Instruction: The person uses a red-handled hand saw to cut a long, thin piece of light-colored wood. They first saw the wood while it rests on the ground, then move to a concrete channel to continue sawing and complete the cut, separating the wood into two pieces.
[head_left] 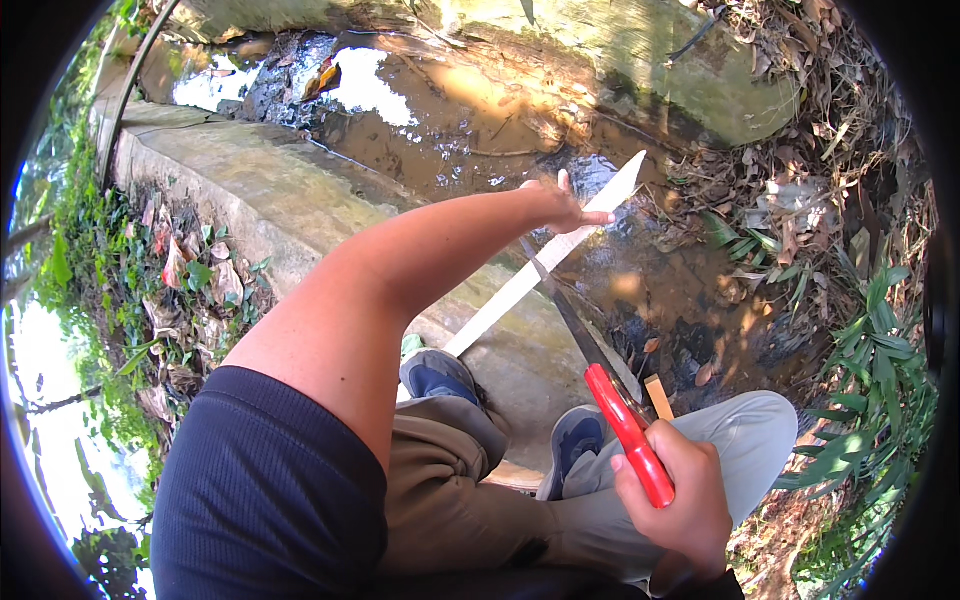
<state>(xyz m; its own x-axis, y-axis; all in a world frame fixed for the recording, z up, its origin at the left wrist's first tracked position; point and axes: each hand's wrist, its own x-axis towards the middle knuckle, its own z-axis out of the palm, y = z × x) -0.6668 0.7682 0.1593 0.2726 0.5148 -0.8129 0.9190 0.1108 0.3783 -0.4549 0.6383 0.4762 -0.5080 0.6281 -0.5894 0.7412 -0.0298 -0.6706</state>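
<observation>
A long, pale wooden strip (505,303) slants from beside my left shoe out over the muddy water, ending in a pointed tip. My left hand (563,205) grips it near that far end, the thumb laid across its top and another finger stretched out past its side. What the remaining fingers do underneath is hidden. My right hand (685,490) is closed around the red handle of a hand saw (630,435). Its dark, narrow blade points up and to the left, its tip at the strip's near side, just below my left hand. I cannot tell whether blade and wood touch.
Below me a concrete ledge (270,180) borders a shallow muddy stream (450,130). My shoes (575,445) rest on the concrete. A small piece of wood (659,398) shows by my right knee. Dry leaves (820,130) and green plants (870,380) crowd the right bank.
</observation>
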